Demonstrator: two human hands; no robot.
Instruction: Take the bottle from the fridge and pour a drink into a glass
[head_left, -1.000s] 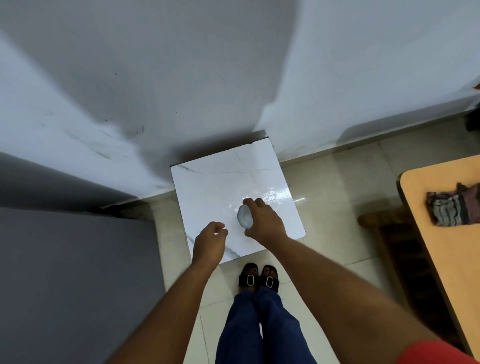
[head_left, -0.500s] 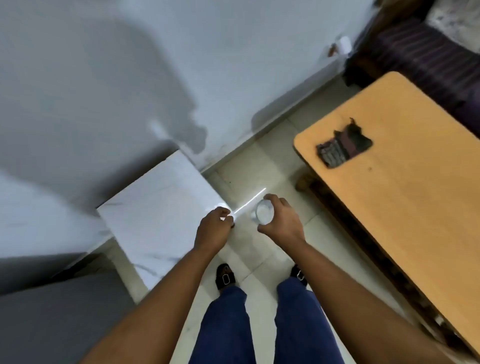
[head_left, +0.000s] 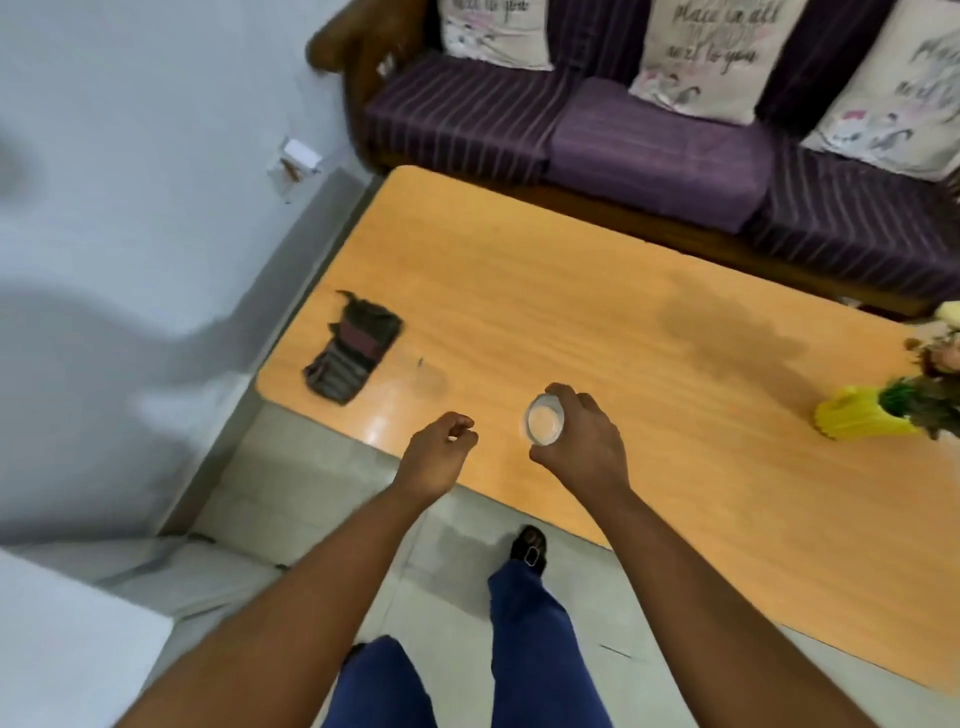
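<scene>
A person looks down at both forearms reaching over the near edge of an orange wooden table (head_left: 597, 312). The right hand (head_left: 582, 447) grips a small clear glass (head_left: 544, 426), seen from above, its round rim open to the camera. The fingers wrap the glass's far and right sides and the thumb closes in below it, so the glass sits at the hand's left side, above the tabletop. The left hand (head_left: 436, 457) is just left of it, fingers loosely curled and holding nothing. A folded dark cloth (head_left: 353, 351) lies near the table's left corner, a yellow vase (head_left: 857, 415) at right. A purple sofa (head_left: 623, 135) stands beyond.
</scene>
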